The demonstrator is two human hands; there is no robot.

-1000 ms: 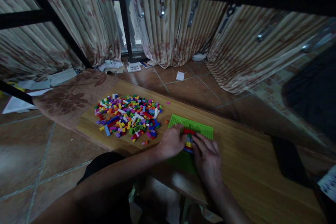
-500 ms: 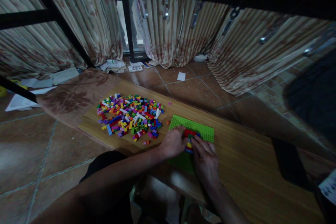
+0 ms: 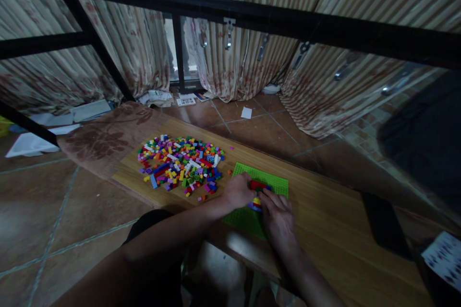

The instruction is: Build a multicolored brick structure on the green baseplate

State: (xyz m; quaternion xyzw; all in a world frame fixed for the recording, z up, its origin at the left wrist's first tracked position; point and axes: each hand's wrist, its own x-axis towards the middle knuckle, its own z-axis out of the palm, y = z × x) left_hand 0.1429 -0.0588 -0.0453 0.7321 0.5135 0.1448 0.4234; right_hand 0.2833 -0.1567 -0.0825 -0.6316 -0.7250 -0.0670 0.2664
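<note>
A green studded baseplate lies on the wooden bench, partly covered by both hands. On it stands a small structure of stacked toy bricks, with red, yellow and blue pieces showing. My left hand has its fingers closed on the left side of the structure. From the right, my right hand presses its bent fingers against the same bricks. The fingertips of both hands nearly meet, and the exact pieces under them are hidden.
A wide pile of loose colourful bricks spreads over the bench to the left. One orange brick lies between pile and plate. A dark flat object rests at the right end. A black metal frame crosses above, before striped curtains.
The camera view has tilted up slightly, so the scene sits lower. Both hands stay at the brick structure with only small shifts of the fingers.
</note>
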